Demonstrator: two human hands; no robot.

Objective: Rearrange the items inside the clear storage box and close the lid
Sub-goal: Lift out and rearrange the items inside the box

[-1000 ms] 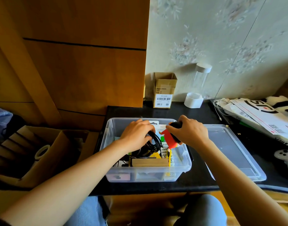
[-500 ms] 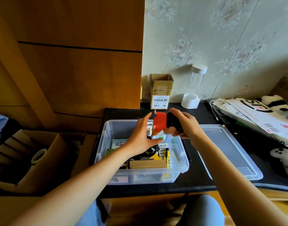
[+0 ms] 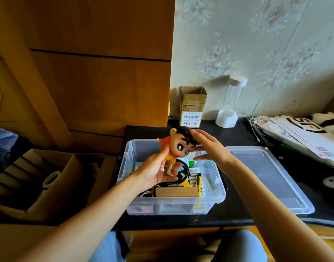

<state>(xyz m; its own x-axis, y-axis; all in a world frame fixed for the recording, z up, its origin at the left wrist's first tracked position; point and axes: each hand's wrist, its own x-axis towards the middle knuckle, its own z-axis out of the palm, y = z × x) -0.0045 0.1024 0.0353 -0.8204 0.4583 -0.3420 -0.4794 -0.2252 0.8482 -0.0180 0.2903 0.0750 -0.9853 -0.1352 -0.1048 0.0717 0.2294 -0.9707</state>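
Note:
The clear storage box [image 3: 138,208] stands open on the black table, holding a black cable [image 3: 185,167], a wooden block [image 3: 176,191], cards and packets. Its clear lid [image 3: 272,178] lies flat on the table to the right of it. Above the box my left hand [image 3: 155,171] holds a cartoon figurine [image 3: 176,148] with black hair, red shirt and yellow shorts by its body and legs. My right hand [image 3: 209,148] is beside the figurine's head with fingers spread and straight, fingertips near the hair.
A small cardboard box [image 3: 192,106], a white tape roll [image 3: 226,118] and a clear cylinder [image 3: 232,93] stand against the wall. Papers and mailers [image 3: 302,135], a white cable and a game controller [image 3: 332,184] lie at right. An open cardboard box [image 3: 54,174] sits on the floor at left.
The figurine came up out of the box and passed from my right hand to my left, turning to face me. My right hand let go and opened.

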